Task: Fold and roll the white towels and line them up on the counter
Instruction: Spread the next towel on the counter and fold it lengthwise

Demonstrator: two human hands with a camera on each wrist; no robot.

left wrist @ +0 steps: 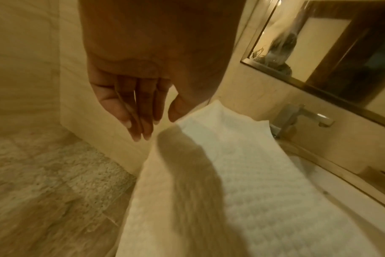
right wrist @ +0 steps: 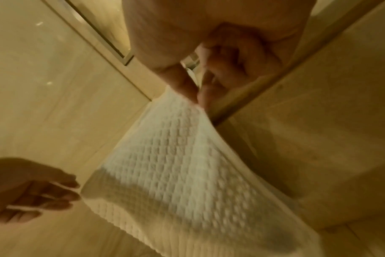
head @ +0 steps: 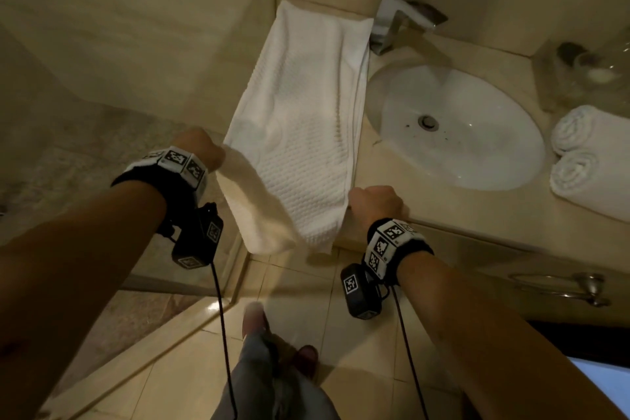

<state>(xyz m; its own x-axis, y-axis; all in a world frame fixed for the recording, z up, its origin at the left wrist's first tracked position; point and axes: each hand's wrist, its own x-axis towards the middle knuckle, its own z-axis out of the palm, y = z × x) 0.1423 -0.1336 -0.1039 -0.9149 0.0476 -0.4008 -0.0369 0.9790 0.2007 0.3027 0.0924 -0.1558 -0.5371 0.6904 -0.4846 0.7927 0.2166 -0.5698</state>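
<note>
A white waffle-weave towel (head: 306, 112) lies folded lengthwise on the beige counter (head: 443, 211), left of the sink. Its near end hangs over the counter's front edge. My right hand (head: 375, 201) pinches the towel's (right wrist: 176, 165) right near edge between thumb and curled fingers (right wrist: 207, 90). My left hand (head: 204, 147) is at the left edge, off the counter. Its fingers (left wrist: 141, 121) are straight, and its thumb tip touches the towel's (left wrist: 253, 173) edge without gripping it. Two rolled white towels (head: 579, 126) (head: 576, 174) lie side by side right of the sink.
The white oval sink (head: 477, 133) and chrome faucet (head: 399, 17) sit beside the towel. Glass items (head: 586, 68) stand at the back right. A towel ring (head: 579, 286) hangs on the cabinet front. A tiled wall and glass panel close in the left side.
</note>
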